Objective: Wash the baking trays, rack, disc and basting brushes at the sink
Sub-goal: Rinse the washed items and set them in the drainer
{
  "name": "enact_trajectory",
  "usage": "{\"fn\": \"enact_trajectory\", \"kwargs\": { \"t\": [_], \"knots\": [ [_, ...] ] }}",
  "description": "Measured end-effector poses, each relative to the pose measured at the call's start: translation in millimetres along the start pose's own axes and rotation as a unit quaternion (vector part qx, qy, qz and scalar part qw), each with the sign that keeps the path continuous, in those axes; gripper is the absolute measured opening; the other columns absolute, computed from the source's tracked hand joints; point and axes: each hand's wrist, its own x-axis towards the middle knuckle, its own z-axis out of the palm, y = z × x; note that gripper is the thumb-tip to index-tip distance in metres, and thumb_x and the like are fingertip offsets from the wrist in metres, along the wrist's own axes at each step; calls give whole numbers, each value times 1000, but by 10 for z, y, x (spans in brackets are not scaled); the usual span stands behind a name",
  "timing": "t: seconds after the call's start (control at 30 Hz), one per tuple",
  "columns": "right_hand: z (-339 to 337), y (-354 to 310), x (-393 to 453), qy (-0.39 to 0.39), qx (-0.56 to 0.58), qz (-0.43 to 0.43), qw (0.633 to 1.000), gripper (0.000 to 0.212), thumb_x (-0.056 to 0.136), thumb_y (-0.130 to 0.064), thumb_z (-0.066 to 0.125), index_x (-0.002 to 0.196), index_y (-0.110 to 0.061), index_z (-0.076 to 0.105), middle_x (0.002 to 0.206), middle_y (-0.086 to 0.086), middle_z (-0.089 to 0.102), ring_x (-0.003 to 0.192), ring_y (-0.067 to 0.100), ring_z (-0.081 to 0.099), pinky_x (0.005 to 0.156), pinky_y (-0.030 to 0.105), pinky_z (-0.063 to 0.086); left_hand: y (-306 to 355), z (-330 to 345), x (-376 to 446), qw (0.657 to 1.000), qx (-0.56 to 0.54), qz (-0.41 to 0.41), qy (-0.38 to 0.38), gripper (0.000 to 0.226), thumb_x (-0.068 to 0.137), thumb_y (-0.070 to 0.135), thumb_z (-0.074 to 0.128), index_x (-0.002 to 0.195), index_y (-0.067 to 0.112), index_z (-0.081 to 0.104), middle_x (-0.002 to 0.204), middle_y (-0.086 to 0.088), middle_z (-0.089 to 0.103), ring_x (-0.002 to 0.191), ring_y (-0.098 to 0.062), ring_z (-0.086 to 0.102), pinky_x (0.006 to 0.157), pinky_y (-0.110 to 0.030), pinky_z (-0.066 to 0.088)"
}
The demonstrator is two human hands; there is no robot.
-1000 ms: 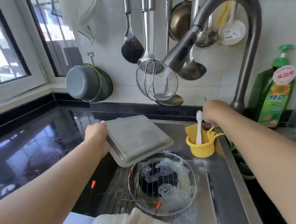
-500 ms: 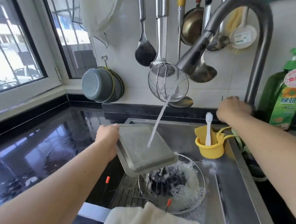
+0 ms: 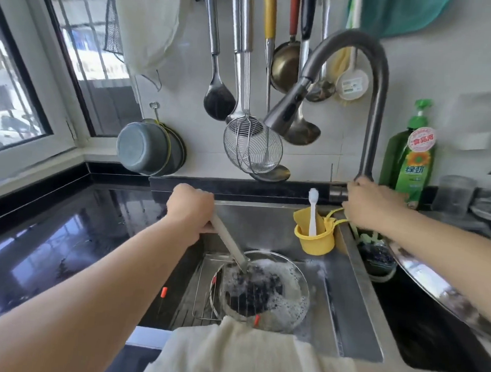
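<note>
My left hand grips the top edge of a grey baking tray, which stands tipped on edge over the sink, its lower corner down in the suds. Below it a round disc full of foam lies on a wire rack with orange-tipped feet in the sink. My right hand rests at the base of the curved tap, fingers curled on the handle there. No water runs from the spray head. A white brush stands in a yellow cup.
Ladles, a wire skimmer and pans hang on the wall behind the tap. A green detergent bottle stands at the right. A cream cloth drapes over the sink's front edge. Black wet counter lies to the left; a second basin holds a steel bowl.
The water stream has stopped. My left hand has turned the tray from lying flat under the tap to standing on edge. The right hand stays at the tap base.
</note>
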Motion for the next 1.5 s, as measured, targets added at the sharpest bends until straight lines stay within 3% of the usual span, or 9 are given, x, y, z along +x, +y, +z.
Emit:
{"fn": "enact_trajectory", "kwargs": {
  "t": [0.1,0.27,0.43,0.77,1.0,1.1,1.27,1.4,1.5],
  "knots": [
    [-81,295,-688,-72,-59,-40,995,59,99,-54,47,140,-12,52,143,10,42,129,35,42,96,45,47,9,170,-146,995,-83,-39,-24,14,100,6,58,113,4,53,115,-23,69,88,-34,75,60,-39,64],
    [84,547,-1423,-116,-129,-31,984,100,91,-60,61,162,-8,14,169,11,-7,154,40,-10,125,55,10,131,507,-733,969,-227,-83,-52,9,105,10,54,110,3,56,98,-16,67,80,-28,71,59,-37,63],
    [-272,955,-1340,-21,-85,19,996,68,89,-59,51,138,-13,61,160,11,25,146,36,17,114,50,31,240,785,-1308,948,-282,-83,-123,10,103,4,53,107,0,61,62,-10,69,54,-21,71,58,-35,63],
    [-716,1913,-1268,-62,-2,135,989,83,97,-72,31,133,-5,63,154,22,40,140,37,31,111,42,27,300,1550,-1934,907,-359,-24,-221,3,103,1,55,102,4,53,108,-20,77,99,-32,77,80,-35,63],
    [-745,1906,-1327,-75,48,148,985,78,96,-70,38,136,-7,60,158,20,34,144,38,26,114,41,25,-80,2579,-2414,930,-196,-58,-304,8,104,9,58,111,12,60,113,-12,70,101,-24,72,85,-37,64],
    [-716,1874,-1373,-65,47,150,985,79,94,-72,42,136,-7,60,154,19,38,140,40,28,110,42,31,-199,2838,-2406,946,84,25,-311,27,105,33,56,124,14,58,125,-11,64,111,-24,62,101,-41,52],
    [-583,1704,-1479,-57,37,120,990,84,88,-76,45,135,-7,60,155,16,38,142,38,25,110,48,37,-113,2779,-2254,798,426,155,-396,51,113,36,21,158,16,36,159,-27,32,152,-47,16,124,-55,14],
    [-405,1429,-1562,-59,6,99,993,87,87,-77,50,141,-8,53,151,15,39,142,37,26,108,49,38,-97,2384,-1873,827,380,198,-364,58,110,50,33,111,5,69,111,-20,70,110,-36,65,103,-43,47],
    [-268,1181,-1546,-93,-36,99,990,92,86,-76,53,147,-8,46,151,16,38,139,37,29,108,48,35,-113,1928,-1400,857,357,186,-322,32,106,34,49,86,14,65,87,-8,68,83,-23,66,70,-32,49]
  ]
}}
